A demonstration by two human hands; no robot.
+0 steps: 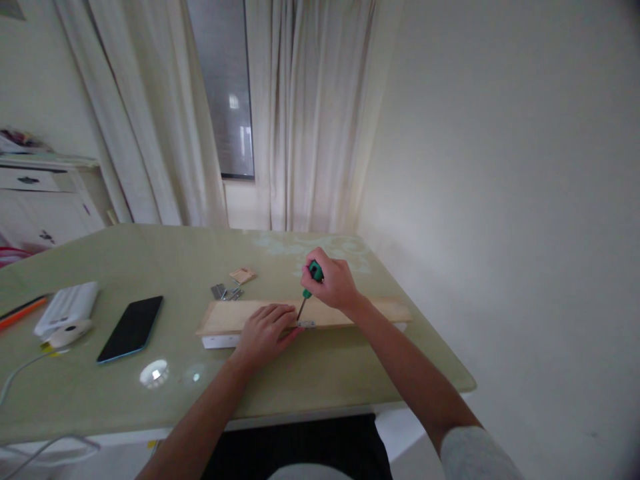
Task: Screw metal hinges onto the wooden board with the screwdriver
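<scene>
A screwdriver (314, 272) with a green and black handle is gripped in my right hand (333, 280), its shaft slanting down to the front edge of a long light wooden board (350, 313). At the tip lies a small metal hinge (307, 324) on that edge. My left hand (267, 330) grips the board just left of the hinge, fingers over the top and thumb along the front edge by the hinge. White pieces (220, 341) show under the board. Any screw at the tip is too small to make out.
Behind the board lie several metal hinges (227, 292) and a small wooden piece (243, 275). To the left are a black phone (133, 328), a white power strip (69, 307) with a plug and cable, and an orange-black tool (23, 312). A wall (500, 200) borders the table's right side.
</scene>
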